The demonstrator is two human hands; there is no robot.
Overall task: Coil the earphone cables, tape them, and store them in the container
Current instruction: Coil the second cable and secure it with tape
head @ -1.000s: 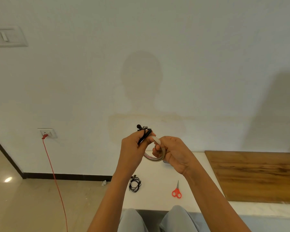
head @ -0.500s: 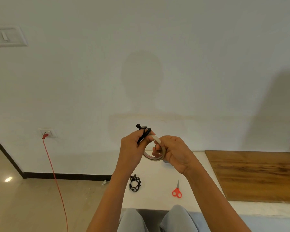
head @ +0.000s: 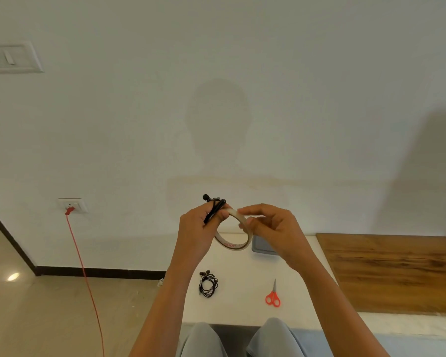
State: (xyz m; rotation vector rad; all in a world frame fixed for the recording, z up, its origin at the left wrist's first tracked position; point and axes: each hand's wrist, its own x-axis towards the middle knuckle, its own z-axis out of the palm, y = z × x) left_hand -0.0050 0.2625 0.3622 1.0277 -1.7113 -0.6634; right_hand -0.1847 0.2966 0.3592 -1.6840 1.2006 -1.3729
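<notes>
My left hand (head: 196, 233) grips a coiled black earphone cable (head: 214, 207), whose earbud and loops stick up past the thumb. My right hand (head: 271, 228) pinches the top of a roll of clear tape (head: 233, 244), which hangs between the two hands and touches my left thumb. A second coiled black earphone (head: 208, 284) lies on the white table (head: 237, 305) below my hands. A grey container (head: 262, 247) sits on the table, mostly hidden behind my right hand.
Red-handled scissors (head: 273, 296) lie on the table to the right of the loose earphone. A wooden panel (head: 397, 271) covers the table's right part. A red cord (head: 85, 279) runs from a wall socket down the floor at left. My knees show at the bottom edge.
My right hand has loosened from a full grip on the tape roll to a fingertip pinch at its top. The grey container now shows behind that hand. My left hand holds still.
</notes>
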